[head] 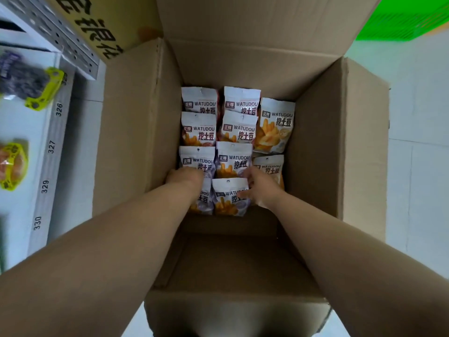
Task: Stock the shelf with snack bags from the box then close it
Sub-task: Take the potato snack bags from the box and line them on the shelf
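Closest to the camera, two bare forearms reach over the near wall of a deep brown corrugated cardboard box [315,147] and down to its bottom. The left hand [185,178] is sunk among the bags with its knuckles up. Its fingers are hidden, so I cannot tell whether it grips anything. The right hand [261,188] lies spread, thumb on the nearest bag and fingers reaching toward the one behind. It does not look clamped round anything yet.

The white-and-orange foil snack bags [237,128], printed WATUDOU, lie in three overlapping rows that fill the far part of the box floor. The nearer part of the floor is bare cardboard. All of these bags are still in the box, so stocking is far from done and closing must wait.

The bags overlap like tiles, so lifting a front one could drag its neighbours askew or flip them. Taking several slick bags at once risks one slipping free on the way up. A hard squeeze would likely crush the crisps inside.

To the left is the white shelf [52,147], its edge strip numbered 326 to 330, holding blurred packets with yellow-green tops. The box's tall left flap [136,117] stands between the bags and that shelf and could catch a loaded arm. Beyond are a second printed carton [92,23] and a bright green plastic crate [408,18].
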